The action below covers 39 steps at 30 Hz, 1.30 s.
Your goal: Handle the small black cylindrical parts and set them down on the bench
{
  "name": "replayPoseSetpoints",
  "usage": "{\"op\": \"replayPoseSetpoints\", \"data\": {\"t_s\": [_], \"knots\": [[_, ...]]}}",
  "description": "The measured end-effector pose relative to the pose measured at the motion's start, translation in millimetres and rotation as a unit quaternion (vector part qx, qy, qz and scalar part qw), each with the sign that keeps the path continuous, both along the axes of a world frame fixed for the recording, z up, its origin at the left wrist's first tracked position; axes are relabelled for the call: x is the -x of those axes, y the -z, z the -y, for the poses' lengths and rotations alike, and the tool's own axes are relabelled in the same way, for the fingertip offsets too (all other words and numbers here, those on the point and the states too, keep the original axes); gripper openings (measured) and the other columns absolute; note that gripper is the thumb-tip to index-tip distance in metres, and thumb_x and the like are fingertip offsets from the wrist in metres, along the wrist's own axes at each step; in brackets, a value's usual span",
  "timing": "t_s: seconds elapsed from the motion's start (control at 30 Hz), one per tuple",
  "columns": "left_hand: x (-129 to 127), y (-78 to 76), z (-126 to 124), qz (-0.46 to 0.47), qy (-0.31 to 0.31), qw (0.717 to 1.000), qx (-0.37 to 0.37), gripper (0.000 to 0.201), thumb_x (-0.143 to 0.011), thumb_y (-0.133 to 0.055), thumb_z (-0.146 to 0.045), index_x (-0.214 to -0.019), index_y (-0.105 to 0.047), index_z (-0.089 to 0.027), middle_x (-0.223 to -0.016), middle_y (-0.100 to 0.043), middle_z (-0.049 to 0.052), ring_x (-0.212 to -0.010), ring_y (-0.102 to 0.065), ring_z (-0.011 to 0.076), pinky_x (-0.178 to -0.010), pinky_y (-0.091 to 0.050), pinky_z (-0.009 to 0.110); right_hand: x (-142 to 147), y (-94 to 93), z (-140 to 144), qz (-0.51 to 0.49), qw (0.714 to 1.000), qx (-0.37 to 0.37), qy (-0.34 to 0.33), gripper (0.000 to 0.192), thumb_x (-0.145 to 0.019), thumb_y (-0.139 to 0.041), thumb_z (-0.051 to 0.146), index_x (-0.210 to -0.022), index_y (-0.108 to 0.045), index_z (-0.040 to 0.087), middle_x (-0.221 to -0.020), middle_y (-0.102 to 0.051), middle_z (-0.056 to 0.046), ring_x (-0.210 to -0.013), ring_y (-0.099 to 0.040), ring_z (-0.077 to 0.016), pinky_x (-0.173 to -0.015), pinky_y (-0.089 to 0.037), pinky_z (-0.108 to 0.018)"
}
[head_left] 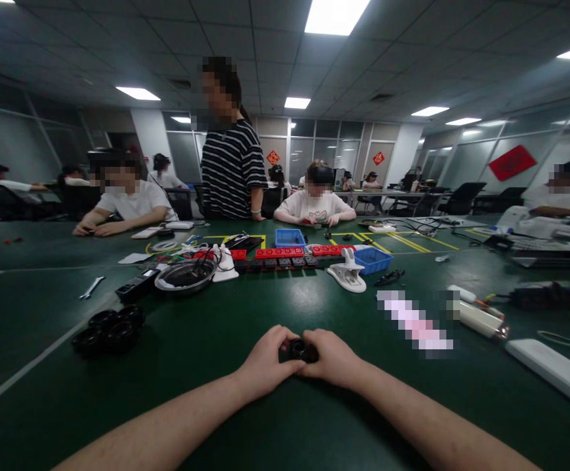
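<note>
Both hands meet low at the desk centre: left hand and right hand each pinch one side of a small black round part, grip pressed tight on it, part sitting just above the green surface between the fingertips. Left of the hands, a cluster of black rings lies loose on the desk. Further back, a metal bowl holds dark contents, can't tell what. Behind it, a blue bin and a second blue tray; contents of both not readable from here. A row of red blocks runs between them, white clamp just in front of the tray. A wrench lies far left. White power strip at right edge. Several people sit on the far side, one person in a striped shirt stands.
</note>
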<state>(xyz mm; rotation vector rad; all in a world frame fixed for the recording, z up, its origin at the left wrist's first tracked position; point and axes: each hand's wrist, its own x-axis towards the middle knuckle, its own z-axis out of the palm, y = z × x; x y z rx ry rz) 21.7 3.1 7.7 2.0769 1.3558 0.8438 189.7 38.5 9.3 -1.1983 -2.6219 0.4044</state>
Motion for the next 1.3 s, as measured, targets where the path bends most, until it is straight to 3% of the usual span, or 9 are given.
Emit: {"op": "replayPoseSetpoints", "data": {"t_s": [0.17,0.27,0.4,0.57,0.73,0.87,0.93,1.1,1.3], "knots": [[0,0.7,-1,0.009,0.000,1.000,-0.008,0.023,-0.064,-0.065,-0.021,-0.085,-0.053,-0.019,-0.083,-0.050,0.000,-0.077,-0.049,0.0166,-0.067,-0.040,0.026,3,-2.6,3,0.031,0.997,-0.070,0.005,0.044,-0.062,-0.056,0.057,-0.076,-0.055,0.016,-0.072,-0.057,-0.005,-0.068,-0.050,-0.0196,-0.062,-0.032,-0.029],[2,-2.0,-2,0.011,0.032,0.999,-0.010,0.028,-0.066,-0.063,-0.021,-0.093,-0.054,-0.020,-0.085,-0.050,0.000,-0.079,-0.049,0.0165,-0.069,-0.040,0.026,-3,-7.7,-2,-0.013,0.999,-0.017,-0.048,0.047,-0.059,-0.063,0.052,-0.088,-0.055,0.016,-0.082,-0.056,-0.005,-0.075,-0.050,-0.0200,-0.064,-0.035,-0.028],[6,-4.6,-3,0.006,0.065,0.998,-0.018,0.033,-0.069,-0.062,-0.020,-0.100,-0.053,-0.022,-0.086,-0.051,0.000,-0.078,-0.049,0.0156,-0.069,-0.040,0.025,-13,-11.0,-12,-0.075,0.983,0.108,-0.131,0.026,-0.068,-0.062,0.030,-0.090,-0.057,0.016,-0.084,-0.055,-0.001,-0.078,-0.050,-0.0160,-0.067,-0.037,-0.024],[5,-2.6,-5,0.009,0.065,0.998,-0.026,0.027,-0.068,-0.063,-0.019,-0.093,-0.056,-0.021,-0.084,-0.052,0.000,-0.076,-0.049,0.0153,-0.067,-0.040,0.024,-15,-3.7,-19,-0.102,0.976,0.158,-0.112,0.014,-0.067,-0.062,0.021,-0.078,-0.057,0.014,-0.073,-0.054,0.002,-0.067,-0.049,-0.0123,-0.059,-0.036,-0.021],[0,2.5,-2,0.031,0.005,0.999,-0.020,0.026,-0.065,-0.065,-0.021,-0.088,-0.054,-0.019,-0.084,-0.052,0.000,-0.077,-0.050,0.0162,-0.066,-0.041,0.025,-4,0.2,-8,-0.048,0.996,0.070,-0.021,0.025,-0.064,-0.064,0.036,-0.072,-0.053,0.016,-0.067,-0.054,0.001,-0.059,-0.047,-0.0117,-0.050,-0.030,-0.020],[-1,3.3,-1,0.043,-0.033,0.998,-0.016,0.026,-0.063,-0.065,-0.019,-0.087,-0.054,-0.019,-0.084,-0.052,0.000,-0.076,-0.050,0.0163,-0.067,-0.041,0.026,3,-9.9,4,0.047,0.996,-0.072,0.007,0.036,-0.068,-0.055,0.051,-0.065,-0.054,0.015,-0.064,-0.056,-0.004,-0.065,-0.049,-0.0177,-0.061,-0.032,-0.029],[0,1.0,-2,0.044,-0.020,0.999,-0.014,0.026,-0.063,-0.065,-0.018,-0.087,-0.055,-0.019,-0.084,-0.052,0.000,-0.077,-0.050,0.0164,-0.068,-0.041,0.026,1,-15.5,6,0.062,0.993,-0.100,0.003,0.042,-0.063,-0.056,0.057,-0.067,-0.055,0.015,-0.067,-0.057,-0.005,-0.070,-0.049,-0.0210,-0.067,-0.032,-0.033],[6,-6.9,-5,0.024,0.048,0.999,0.000,0.030,-0.068,-0.063,-0.019,-0.097,-0.057,-0.022,-0.087,-0.054,0.000,-0.078,-0.051,0.0159,-0.066,-0.039,0.024,-13,-16.7,-5,-0.022,0.996,0.050,-0.076,0.037,-0.063,-0.065,0.038,-0.093,-0.054,0.019,-0.087,-0.054,-0.003,-0.078,-0.049,-0.0176,-0.065,-0.037,-0.026],[8,-7.3,-7,0.031,0.064,0.997,0.005,0.032,-0.068,-0.063,-0.017,-0.099,-0.057,-0.023,-0.086,-0.053,0.000,-0.077,-0.050,0.0146,-0.066,-0.038,0.023,-15,-3.8,-15,-0.091,0.984,0.120,-0.099,0.014,-0.069,-0.060,0.019,-0.083,-0.058,0.017,-0.078,-0.055,0.001,-0.072,-0.050,-0.0138,-0.063,-0.036,-0.022]]}}
